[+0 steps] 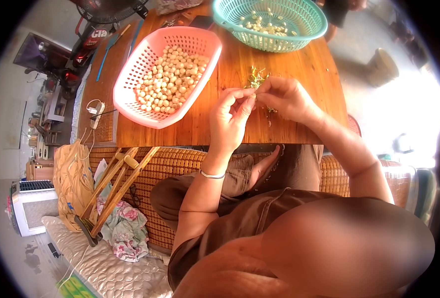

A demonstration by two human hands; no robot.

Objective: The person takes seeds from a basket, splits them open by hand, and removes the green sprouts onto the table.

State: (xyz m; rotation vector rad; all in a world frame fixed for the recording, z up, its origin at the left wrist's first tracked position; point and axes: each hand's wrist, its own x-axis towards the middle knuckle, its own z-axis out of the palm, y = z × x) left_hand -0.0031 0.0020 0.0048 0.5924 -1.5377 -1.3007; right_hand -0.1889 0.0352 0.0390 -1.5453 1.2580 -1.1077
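Above the table [324, 74], the left hand [229, 116] and right hand [285, 97] pinch a tiny bit [253, 95] in closed fingertips — by green scraps [256, 77]. Beyond: pink basket [124, 87], round pale balls [168, 82]; green basket [275, 43], pale pieces [267, 25]; red object [87, 43] — white letters [99, 34] resembling "Cia".

I'm seeing a pink basket [200, 40], a turquoise colander [259, 41], an orange-brown counter [324, 89], and pink flowers [129, 212] patterning a grey-green cloth [122, 231].

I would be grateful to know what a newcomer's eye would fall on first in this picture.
Probably the pink basket holding many small pale balls, toward the left of the wooden table. Next come the green basket at the picture's top edge, and the left hand and right hand meeting near the table's front edge.
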